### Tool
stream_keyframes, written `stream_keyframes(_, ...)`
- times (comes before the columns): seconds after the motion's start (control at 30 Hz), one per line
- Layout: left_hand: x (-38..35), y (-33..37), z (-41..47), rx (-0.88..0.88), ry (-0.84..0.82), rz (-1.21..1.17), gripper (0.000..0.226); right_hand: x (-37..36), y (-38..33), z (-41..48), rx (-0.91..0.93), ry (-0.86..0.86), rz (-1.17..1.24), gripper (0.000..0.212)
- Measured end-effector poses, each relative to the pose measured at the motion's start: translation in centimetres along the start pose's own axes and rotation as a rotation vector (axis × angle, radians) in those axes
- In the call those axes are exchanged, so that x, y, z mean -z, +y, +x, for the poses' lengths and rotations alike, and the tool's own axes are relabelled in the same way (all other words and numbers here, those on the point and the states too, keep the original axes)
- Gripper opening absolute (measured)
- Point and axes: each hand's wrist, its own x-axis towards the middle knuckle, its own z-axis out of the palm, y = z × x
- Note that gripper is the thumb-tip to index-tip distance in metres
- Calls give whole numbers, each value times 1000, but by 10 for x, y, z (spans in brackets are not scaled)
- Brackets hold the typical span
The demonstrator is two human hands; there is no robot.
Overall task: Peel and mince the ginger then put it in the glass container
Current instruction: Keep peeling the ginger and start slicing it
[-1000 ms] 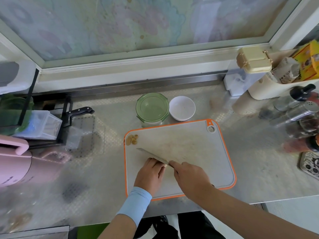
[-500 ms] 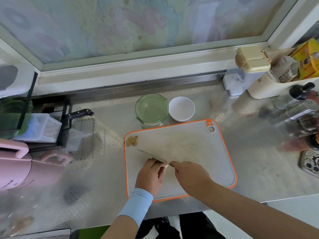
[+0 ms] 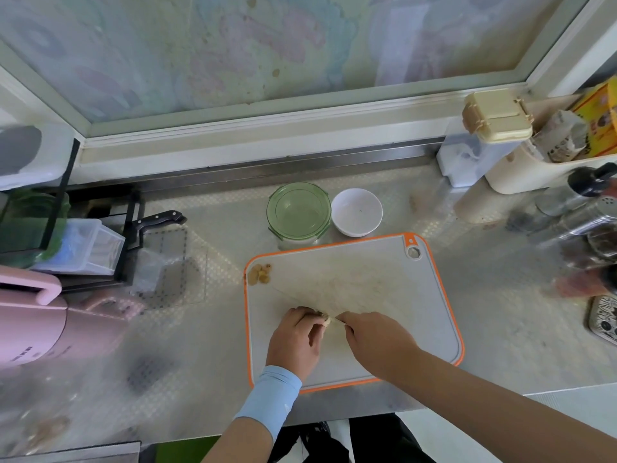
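Observation:
On the orange-rimmed cutting board (image 3: 400,295), my left hand (image 3: 295,342) holds a small pale piece of ginger (image 3: 325,321) under its curled fingertips. Just to its right, my right hand (image 3: 377,345) grips a knife whose handle is hidden in the fist. The blade (image 3: 300,302) shows only as a thin line running up and left from the ginger. A small pile of ginger bits (image 3: 258,274) lies at the board's far left corner. Behind the board stands the glass container (image 3: 298,212) with its green lid on.
A white bowl (image 3: 356,212) sits right of the container. Bottles and shakers (image 3: 584,222) crowd the right side. At the left are a black rack with a knife handle (image 3: 160,218) and a pink appliance (image 3: 30,322). The counter's front edge runs just below the board.
The knife blade, seen broad and tilted before, now shows as a thin line at the ginger. Both hands stay at the same spot on the board.

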Motion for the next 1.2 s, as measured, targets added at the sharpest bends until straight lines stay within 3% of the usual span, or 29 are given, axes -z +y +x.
stream_keyframes(0.6, -5, -6, -5, 36, -32, -1, 15, -11, -6, 24, -9, -26, 16, 23)
stream_keyframes(0.77, -1, -8, -1, 70, -103, -44, 8, -1, -4, 19, -28, -62, 135, 21)
stream_keyframes(0.8, 2, -9, 1, 89, -128, -77, 5, 4, -3, 18, -42, -51, 179, 22)
stream_keyframes(0.9, 11, -13, 12, 170, -202, -130, 29, 16, 3, 20, -56, 5, 214, 18)
stream_keyframes(1.0, 11, -23, 30, 195, -166, -107, 16, 26, 8, 24, -69, 57, 199, 17)
stream_keyframes(1.2, 6, -8, 71, 258, -534, 30, 19, 32, 15, 30, -101, 101, 198, 15)
